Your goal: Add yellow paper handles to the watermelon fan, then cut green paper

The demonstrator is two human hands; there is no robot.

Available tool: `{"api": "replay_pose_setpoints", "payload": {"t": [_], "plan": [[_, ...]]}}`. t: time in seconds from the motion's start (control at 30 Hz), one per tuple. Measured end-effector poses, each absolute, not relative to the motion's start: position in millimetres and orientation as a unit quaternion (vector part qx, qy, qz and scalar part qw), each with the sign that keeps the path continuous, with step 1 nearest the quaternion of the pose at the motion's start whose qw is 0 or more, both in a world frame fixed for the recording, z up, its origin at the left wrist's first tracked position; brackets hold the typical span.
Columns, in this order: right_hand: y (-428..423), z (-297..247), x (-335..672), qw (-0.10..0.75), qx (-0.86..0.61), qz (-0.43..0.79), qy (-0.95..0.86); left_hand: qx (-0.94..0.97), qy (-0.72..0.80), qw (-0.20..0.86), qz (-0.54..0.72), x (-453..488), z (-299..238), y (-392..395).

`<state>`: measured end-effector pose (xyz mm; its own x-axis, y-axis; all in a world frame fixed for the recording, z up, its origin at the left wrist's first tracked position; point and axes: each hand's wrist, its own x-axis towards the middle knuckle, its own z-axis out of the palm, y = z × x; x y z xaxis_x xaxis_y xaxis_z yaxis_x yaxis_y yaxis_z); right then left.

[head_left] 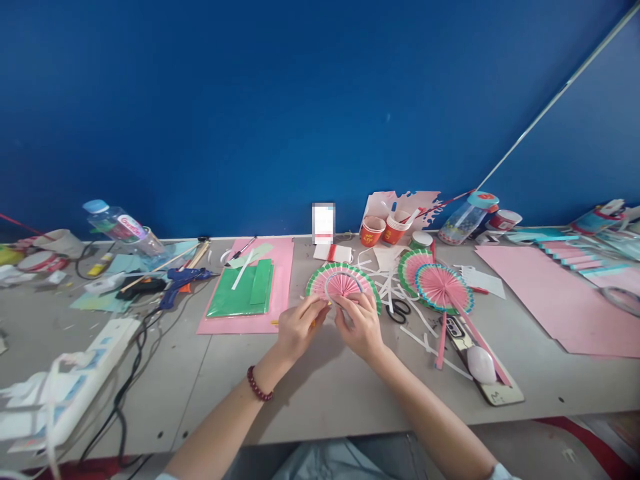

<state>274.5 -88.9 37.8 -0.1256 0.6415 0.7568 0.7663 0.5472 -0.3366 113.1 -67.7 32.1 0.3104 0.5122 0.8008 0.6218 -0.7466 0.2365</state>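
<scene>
A pleated pink paper fan [343,281] with green and white edges stands half open on the grey table [320,387]. My left hand [299,325] pinches its lower left edge, fingers closed, a small yellow piece showing at the fingertips. My right hand [361,325] grips the fan's lower right side, fingers curled on the pleats. A red bead bracelet [259,385] sits on my left wrist.
Two finished round fans [436,283] with pink sticks lie to the right, by black scissors [399,309] and white paper strips. Green paper [243,290] on a pink sheet lies left, with a blue glue gun [183,280] and power strip [95,373]. Red cups [385,230] stand behind.
</scene>
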Motion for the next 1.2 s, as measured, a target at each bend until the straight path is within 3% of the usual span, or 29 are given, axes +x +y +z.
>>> {"api": "replay_pose_setpoints", "payload": {"t": [0.23, 0.57, 0.77, 1.03, 1.2], "plan": [[-92.1, 40.1, 274.6, 0.481, -0.453, -0.049, -0.749, -0.814, -0.351, 0.053, -0.460, 116.1, 34.0, -72.2], [-90.6, 39.4, 276.2, 0.430, -0.458, -0.055, -0.776, -0.799, -0.391, -0.083, -0.449, 116.5, 38.7, -73.9], [-89.0, 39.5, 273.7, 0.440, -0.443, -0.019, -0.781, -0.817, -0.370, 0.000, -0.443, 117.4, 35.3, -73.5], [-93.8, 38.5, 270.0, 0.503, -0.470, 0.118, -0.716, -0.870, -0.288, 0.152, -0.372, 109.2, 36.6, -69.5], [-88.6, 32.2, 274.2, 0.538, -0.492, 0.222, -0.647, -0.887, -0.250, 0.153, -0.356, 113.6, 39.2, -76.1]]}}
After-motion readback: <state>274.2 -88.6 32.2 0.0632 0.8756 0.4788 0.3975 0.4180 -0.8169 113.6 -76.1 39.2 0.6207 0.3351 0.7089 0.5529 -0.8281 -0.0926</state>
